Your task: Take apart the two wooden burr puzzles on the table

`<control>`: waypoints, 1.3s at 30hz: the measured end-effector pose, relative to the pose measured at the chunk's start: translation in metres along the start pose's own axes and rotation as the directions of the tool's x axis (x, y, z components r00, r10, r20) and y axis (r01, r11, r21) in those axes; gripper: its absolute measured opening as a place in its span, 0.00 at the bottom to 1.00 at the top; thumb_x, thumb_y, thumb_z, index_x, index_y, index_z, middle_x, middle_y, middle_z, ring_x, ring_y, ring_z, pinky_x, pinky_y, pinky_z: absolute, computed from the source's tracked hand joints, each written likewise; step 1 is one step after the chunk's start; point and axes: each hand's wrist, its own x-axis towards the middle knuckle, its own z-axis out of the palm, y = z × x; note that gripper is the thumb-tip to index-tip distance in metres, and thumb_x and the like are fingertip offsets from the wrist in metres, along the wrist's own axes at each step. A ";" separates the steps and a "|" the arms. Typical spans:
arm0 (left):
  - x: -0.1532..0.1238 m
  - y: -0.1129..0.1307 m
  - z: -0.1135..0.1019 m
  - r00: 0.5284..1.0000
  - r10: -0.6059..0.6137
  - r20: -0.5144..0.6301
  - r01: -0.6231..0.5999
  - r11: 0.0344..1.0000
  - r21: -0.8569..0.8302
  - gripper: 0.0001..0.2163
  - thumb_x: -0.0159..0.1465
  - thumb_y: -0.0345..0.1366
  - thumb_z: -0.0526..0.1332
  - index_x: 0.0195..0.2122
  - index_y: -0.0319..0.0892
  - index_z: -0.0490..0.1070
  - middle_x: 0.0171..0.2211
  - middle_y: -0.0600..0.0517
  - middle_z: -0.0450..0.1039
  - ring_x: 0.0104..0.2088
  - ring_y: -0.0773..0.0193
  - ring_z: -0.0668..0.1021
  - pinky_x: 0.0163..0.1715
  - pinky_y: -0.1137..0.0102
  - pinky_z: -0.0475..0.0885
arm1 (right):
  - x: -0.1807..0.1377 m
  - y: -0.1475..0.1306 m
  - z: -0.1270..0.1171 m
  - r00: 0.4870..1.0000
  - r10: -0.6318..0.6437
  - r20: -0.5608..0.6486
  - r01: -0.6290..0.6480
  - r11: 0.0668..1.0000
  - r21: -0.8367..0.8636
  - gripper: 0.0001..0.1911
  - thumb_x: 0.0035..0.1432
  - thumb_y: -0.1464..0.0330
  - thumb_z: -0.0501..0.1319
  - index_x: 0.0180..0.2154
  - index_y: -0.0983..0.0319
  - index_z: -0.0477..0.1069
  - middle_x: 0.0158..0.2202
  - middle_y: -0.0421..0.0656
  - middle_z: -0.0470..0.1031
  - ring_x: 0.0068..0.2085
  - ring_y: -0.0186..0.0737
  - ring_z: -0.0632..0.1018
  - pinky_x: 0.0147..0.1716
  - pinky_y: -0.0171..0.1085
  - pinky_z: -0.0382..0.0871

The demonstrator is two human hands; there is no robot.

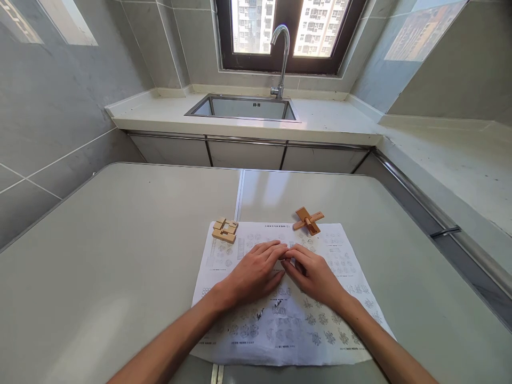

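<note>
My left hand [260, 269] lies on the printed paper sheet [288, 349], palm down, its fingers stretched out. My right hand [314, 272] rests on the sheet too, fingers loosely curved and the thumb apart from them. The fingertips of both hands meet near the sheet's middle. I see nothing held, though the space under the palms is hidden. Beyond my left hand, at the sheet's far left corner, lies a pale wooden puzzle of interlocked notched blocks [225, 230]. Past my right hand, at the far edge, sits a brown wooden puzzle of crossed slats [308, 221].
The sheet lies on a grey table [100, 266] with a seam down its middle. Behind it stands a white counter [332, 114] with a sink [294, 113] and a chrome faucet [285, 58] under a window. Tiled walls and a right-hand ledge [460, 154] flank the table.
</note>
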 end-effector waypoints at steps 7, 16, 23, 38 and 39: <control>0.000 0.003 -0.002 0.997 -0.074 -0.003 0.074 0.997 -0.013 0.27 0.70 0.33 0.61 0.68 0.41 0.57 0.65 0.39 0.70 0.66 0.47 0.72 0.65 0.50 0.73 | 0.000 0.000 -0.001 0.993 0.118 0.011 -0.119 0.989 0.085 0.11 0.73 0.65 0.57 0.54 0.56 0.71 0.38 0.41 0.77 0.28 0.38 0.73 0.30 0.38 0.70; -0.002 -0.001 0.001 0.996 -0.092 -0.014 0.091 0.994 -0.055 0.29 0.70 0.35 0.61 0.71 0.44 0.55 0.67 0.40 0.68 0.67 0.47 0.72 0.64 0.49 0.73 | 0.000 0.005 0.003 0.956 0.268 -0.120 -0.211 0.911 0.355 0.28 0.72 0.57 0.58 0.67 0.53 0.52 0.43 0.43 0.77 0.25 0.35 0.71 0.29 0.38 0.71; -0.001 0.001 -0.001 0.994 -0.102 0.028 0.103 0.994 -0.026 0.29 0.71 0.35 0.60 0.71 0.42 0.54 0.68 0.40 0.67 0.68 0.48 0.70 0.66 0.49 0.71 | 0.003 0.003 -0.001 0.918 0.367 -0.148 -0.227 0.794 0.564 0.34 0.70 0.56 0.61 0.67 0.47 0.43 0.48 0.42 0.79 0.23 0.33 0.74 0.28 0.39 0.73; -0.002 0.001 -0.002 0.995 -0.093 0.028 0.094 0.995 -0.019 0.28 0.70 0.35 0.61 0.70 0.41 0.56 0.66 0.38 0.69 0.67 0.47 0.71 0.65 0.48 0.72 | 0.007 0.007 -0.013 0.895 0.442 -0.058 -0.267 0.637 0.723 0.37 0.64 0.58 0.67 0.69 0.45 0.53 0.63 0.49 0.70 0.29 0.33 0.75 0.23 0.34 0.68; -0.002 0.001 -0.002 0.995 -0.092 0.025 0.092 0.996 -0.019 0.28 0.70 0.35 0.61 0.70 0.41 0.56 0.66 0.38 0.69 0.67 0.47 0.71 0.65 0.48 0.72 | 0.007 0.007 -0.013 0.895 0.442 -0.058 -0.266 0.634 0.726 0.37 0.64 0.58 0.67 0.69 0.46 0.54 0.64 0.49 0.70 0.30 0.33 0.75 0.24 0.35 0.68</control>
